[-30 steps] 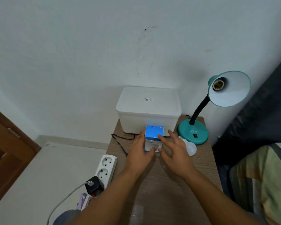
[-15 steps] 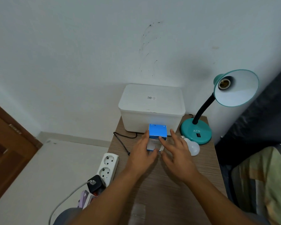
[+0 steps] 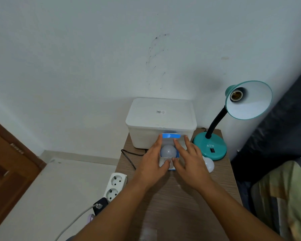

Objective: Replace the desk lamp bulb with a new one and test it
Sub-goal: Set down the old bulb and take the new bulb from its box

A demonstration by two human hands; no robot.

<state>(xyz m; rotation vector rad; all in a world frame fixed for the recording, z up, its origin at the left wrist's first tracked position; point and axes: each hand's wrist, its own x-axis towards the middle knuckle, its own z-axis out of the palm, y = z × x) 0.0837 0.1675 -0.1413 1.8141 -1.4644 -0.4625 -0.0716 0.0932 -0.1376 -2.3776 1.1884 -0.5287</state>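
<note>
A small blue-and-white bulb box [image 3: 169, 150] stands on the wooden bedside table [image 3: 172, 197], right in front of the white lidded tub [image 3: 161, 121]. Its top flap is folded back toward the tub, and the round white dome of the new bulb [image 3: 168, 151] shows inside the opening.

The left hand [image 3: 152, 165] grips the box's left side — fingers up along the wall, thumb across the near face. The right hand [image 3: 189, 162] is spread over the box's right side with its fingers mostly straight; the forefinger reaches over the open top beside the bulb and the thumb touches the near face next to the left thumb.

Just right of the box, partly behind the right hand, a bare white bulb [image 3: 209, 165] lies on the table. Beyond it, right of the tub, stands the teal desk lamp [image 3: 210, 146] — its shade is turned toward the camera and the socket [image 3: 235, 96] is bare. Left of the table, a white power strip [image 3: 114, 186] lies at its edge with a dark plug in it.
</note>
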